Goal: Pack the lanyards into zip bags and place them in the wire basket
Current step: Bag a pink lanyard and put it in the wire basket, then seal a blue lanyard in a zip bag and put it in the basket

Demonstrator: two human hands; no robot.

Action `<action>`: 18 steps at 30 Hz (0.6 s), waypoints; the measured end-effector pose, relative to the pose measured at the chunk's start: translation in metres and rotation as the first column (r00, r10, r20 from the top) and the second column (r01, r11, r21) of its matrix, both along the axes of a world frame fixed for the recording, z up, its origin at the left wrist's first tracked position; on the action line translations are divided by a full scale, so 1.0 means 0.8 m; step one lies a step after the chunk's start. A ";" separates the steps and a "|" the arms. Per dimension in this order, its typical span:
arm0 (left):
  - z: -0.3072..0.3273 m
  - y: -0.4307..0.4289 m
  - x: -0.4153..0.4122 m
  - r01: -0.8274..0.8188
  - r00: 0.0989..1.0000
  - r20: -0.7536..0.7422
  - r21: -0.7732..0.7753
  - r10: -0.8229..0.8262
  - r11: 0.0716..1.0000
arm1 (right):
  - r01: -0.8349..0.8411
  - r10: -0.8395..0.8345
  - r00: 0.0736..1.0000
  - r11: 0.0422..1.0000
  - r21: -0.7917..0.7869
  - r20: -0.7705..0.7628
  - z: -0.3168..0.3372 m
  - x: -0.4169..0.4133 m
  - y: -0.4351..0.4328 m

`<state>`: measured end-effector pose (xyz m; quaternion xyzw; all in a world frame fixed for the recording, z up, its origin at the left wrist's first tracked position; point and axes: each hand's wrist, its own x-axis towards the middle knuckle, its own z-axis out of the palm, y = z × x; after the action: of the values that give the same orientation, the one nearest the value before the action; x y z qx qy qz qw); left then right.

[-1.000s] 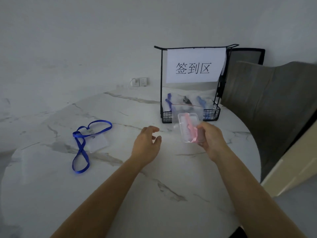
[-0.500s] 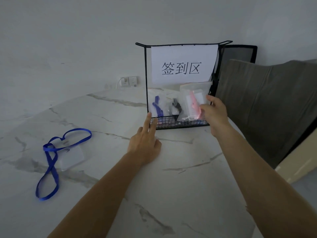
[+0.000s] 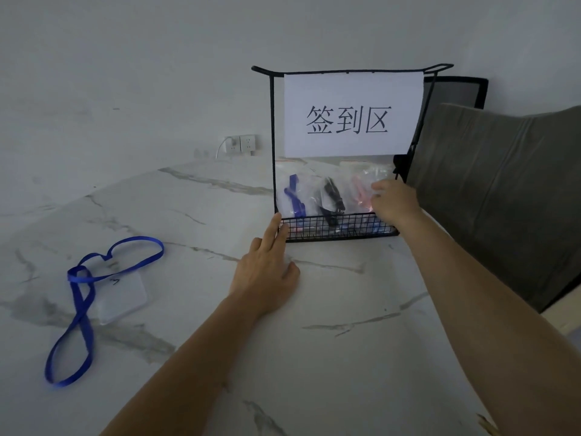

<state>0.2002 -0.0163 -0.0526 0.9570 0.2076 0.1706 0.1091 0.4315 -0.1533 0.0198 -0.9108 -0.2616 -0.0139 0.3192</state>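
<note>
Placing step: pink bag [image 3: 359, 189] is in the basket [image 3: 333, 229], right hand [image 3: 394, 202] on it. Whether its fingers grip, can't tell. Left hand [image 3: 265, 275], fingers flat, touches the corner. Next: release, fetch the lanyard [image 3: 78, 275], far left of them.

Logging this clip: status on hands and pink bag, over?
Left hand flat, fingertips on wire basket corner. Right hand on pink-lanyard bag inside basket, grip unclear. Blue lanyard unpacked.

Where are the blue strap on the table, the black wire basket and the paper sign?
blue lanyard [image 3: 78, 273], head view, on the twisted fold of the strap.
wire basket [image 3: 314, 228], head view, on its front mesh wall.
paper sign [image 3: 352, 89], head view, on the blank top part.
</note>
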 end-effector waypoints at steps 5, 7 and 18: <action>-0.003 0.002 -0.001 -0.012 0.999 0.040 -0.022 0.013 1.000 | 0.011 -0.002 0.998 0.988 -0.152 0.058 -0.008 -0.008 0.008; -0.003 0.003 0.000 -0.068 0.988 0.137 -0.064 0.076 0.996 | 0.056 -0.050 0.995 0.996 -0.063 0.084 -0.013 -0.008 0.008; 0.003 -0.027 -0.052 -0.259 0.965 0.075 0.135 0.251 0.956 | 0.021 -0.047 0.977 0.992 0.126 0.209 -0.024 -0.127 -0.033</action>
<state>0.1586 -0.0379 -0.0506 0.9224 0.3133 0.2248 0.0229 0.3299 -0.1801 0.0004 -0.8871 -0.2770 -0.1323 0.3446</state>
